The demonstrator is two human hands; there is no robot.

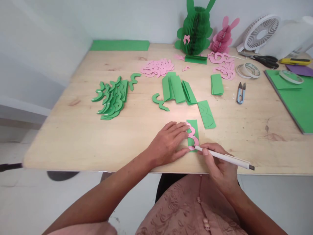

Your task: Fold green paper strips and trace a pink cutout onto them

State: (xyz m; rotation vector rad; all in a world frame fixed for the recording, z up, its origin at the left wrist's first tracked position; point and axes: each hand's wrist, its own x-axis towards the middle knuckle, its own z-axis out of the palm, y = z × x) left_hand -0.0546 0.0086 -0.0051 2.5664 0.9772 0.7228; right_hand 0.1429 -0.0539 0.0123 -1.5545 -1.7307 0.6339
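My right hand [221, 166] is closed around a white pen [227, 158], whose tip meets the lower edge of a pink paper cutout [195, 141] with a wavy, 3-like outline. Under that cutout lies a small green paper rectangle [193, 122] near the table's front edge. With fingers stretched out flat, my left hand [168, 142] presses the cutout's left side against the paper. Just beyond, another green rectangle [206, 115] bears a drawn outline of similar shape. A green wavy cutout [160, 102] lies farther left.
Green cutouts [112, 99] are heaped at left, pink cutouts [157, 68] behind. Folded green papers [177, 88] lie mid-table. Thread snips [241, 93], tape rolls [248, 70], black scissors [265, 60] and a white fan [261, 32] are at right. A green honeycomb paper figure [195, 31] stands at the back.
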